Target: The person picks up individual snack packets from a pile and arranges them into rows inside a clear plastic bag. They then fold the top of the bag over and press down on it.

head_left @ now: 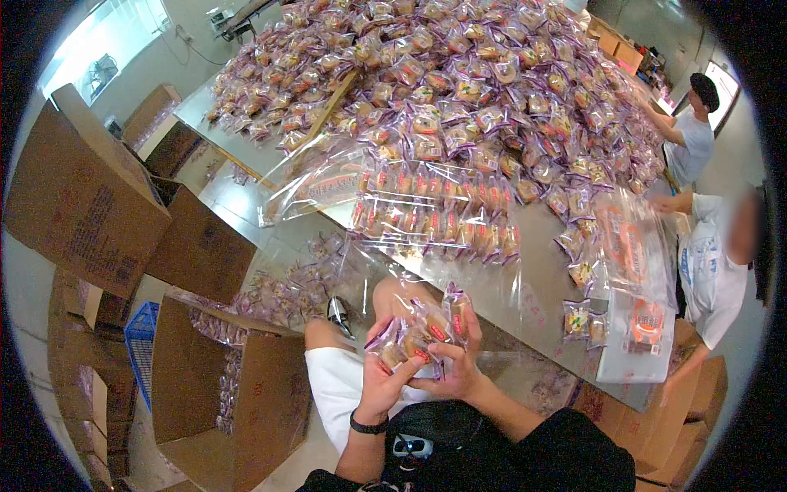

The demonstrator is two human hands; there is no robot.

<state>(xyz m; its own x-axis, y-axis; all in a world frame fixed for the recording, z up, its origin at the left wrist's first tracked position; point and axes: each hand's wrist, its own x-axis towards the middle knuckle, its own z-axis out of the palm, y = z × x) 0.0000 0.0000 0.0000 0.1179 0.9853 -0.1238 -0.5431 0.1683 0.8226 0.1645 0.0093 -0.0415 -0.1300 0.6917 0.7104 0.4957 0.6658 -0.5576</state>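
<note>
Left hand and right hand grip small clear-and-purple wrapped cakes above lap, beside long pale surface. Slick wrappers pressed together; loose squeeze could let one slip to floor, hard squeeze crush cakes.

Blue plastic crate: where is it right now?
The blue plastic crate is on the person's left in the head view, just left of the open cardboard box holding wrapped packs.

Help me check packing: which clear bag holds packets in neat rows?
The clear bag at the near edge of the heap; the flat bags beside the nearer co-worker show no rows.
</note>
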